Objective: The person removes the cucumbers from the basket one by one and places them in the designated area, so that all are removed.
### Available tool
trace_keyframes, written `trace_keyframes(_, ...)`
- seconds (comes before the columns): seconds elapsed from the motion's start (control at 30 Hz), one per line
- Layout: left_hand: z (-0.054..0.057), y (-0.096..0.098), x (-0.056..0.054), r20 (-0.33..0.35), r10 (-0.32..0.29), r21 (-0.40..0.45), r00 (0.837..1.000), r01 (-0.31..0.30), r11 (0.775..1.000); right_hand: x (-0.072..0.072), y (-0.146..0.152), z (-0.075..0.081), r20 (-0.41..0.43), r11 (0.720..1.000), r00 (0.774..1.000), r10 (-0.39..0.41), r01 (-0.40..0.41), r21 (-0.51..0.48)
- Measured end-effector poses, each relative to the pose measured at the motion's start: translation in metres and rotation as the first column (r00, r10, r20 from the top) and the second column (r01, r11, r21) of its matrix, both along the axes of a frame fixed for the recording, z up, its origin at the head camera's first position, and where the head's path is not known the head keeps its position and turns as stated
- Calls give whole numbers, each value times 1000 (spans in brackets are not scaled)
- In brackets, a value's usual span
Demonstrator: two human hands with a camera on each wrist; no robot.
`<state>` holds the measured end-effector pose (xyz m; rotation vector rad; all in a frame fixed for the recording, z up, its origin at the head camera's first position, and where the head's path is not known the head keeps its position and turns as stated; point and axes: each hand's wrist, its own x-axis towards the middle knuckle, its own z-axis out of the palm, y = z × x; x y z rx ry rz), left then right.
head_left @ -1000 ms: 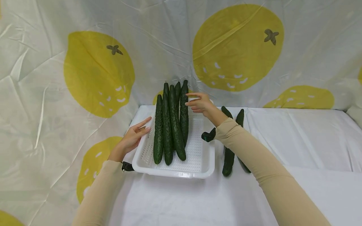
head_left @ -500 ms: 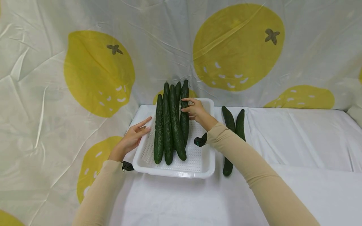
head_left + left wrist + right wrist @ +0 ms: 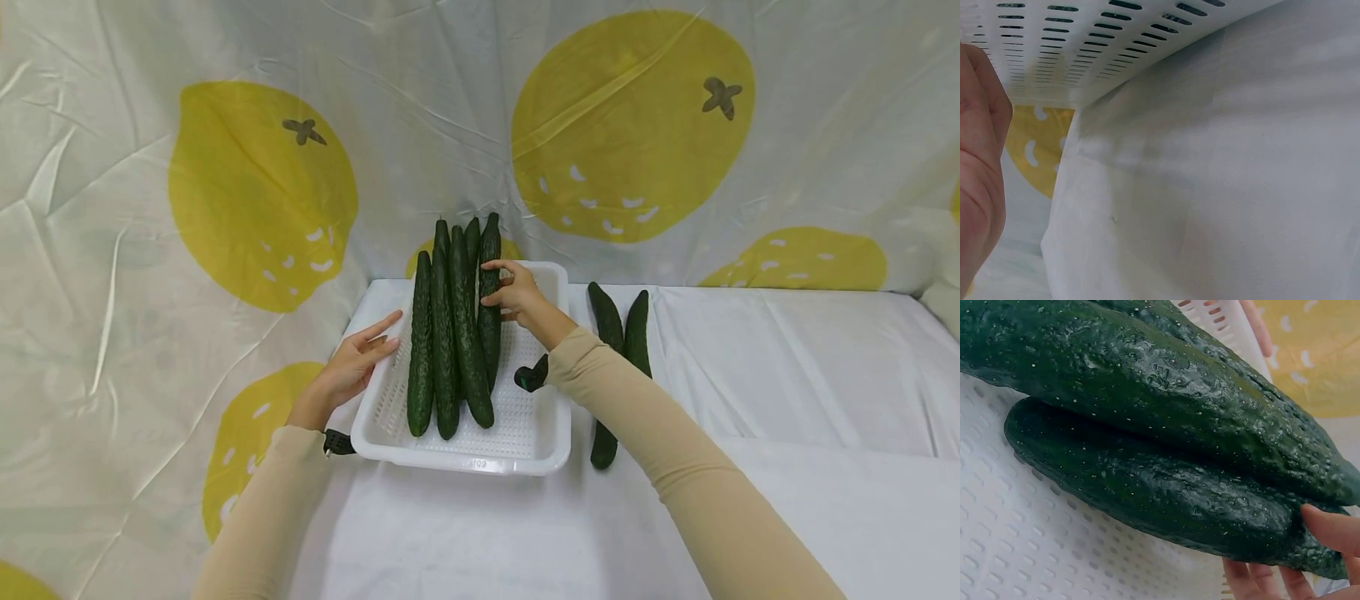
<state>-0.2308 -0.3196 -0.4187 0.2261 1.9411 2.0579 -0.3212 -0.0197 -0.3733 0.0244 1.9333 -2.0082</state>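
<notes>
In the head view, several long dark green cucumbers (image 3: 443,350) lie side by side in a white perforated plastic basket (image 3: 461,463), their far ends sticking up past its back rim. My right hand (image 3: 521,298) holds the rightmost cucumber (image 3: 491,333) near its far end. The right wrist view shows the thumb (image 3: 1332,531) on top of that cucumber and the other fingers underneath. At the basket's left rim, my left hand (image 3: 351,362) grips the edge, thumb over the rim and index finger stretched along it. The left wrist view shows it against the slotted side wall (image 3: 1054,56).
Two more cucumbers lie on the white cloth to the right of the basket, one (image 3: 606,312) partly behind my right sleeve and the other (image 3: 637,333) beside it. A lemon-patterned cloth (image 3: 442,100) hangs directly behind the basket. White tablecloth (image 3: 810,367) stretches to the right.
My right hand has moved a little left and down and closed round the rightmost cucumber, which stays in place. The left hand and basket have not visibly moved.
</notes>
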Motion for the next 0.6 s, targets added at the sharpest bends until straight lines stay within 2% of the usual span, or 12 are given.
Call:
trace_keyframes(0.37, -4, -2, -1, -4, -7, 21, 1000, 7, 1000, -5, 1, -7, -8, 1000, 1000, -11, 11, -18)
trace_keyframes(0.6, -3, -2, 0, 1, -3, 26, 1000, 3, 1000, -2, 2, -3, -37, 1000, 999, 2, -2, -8)
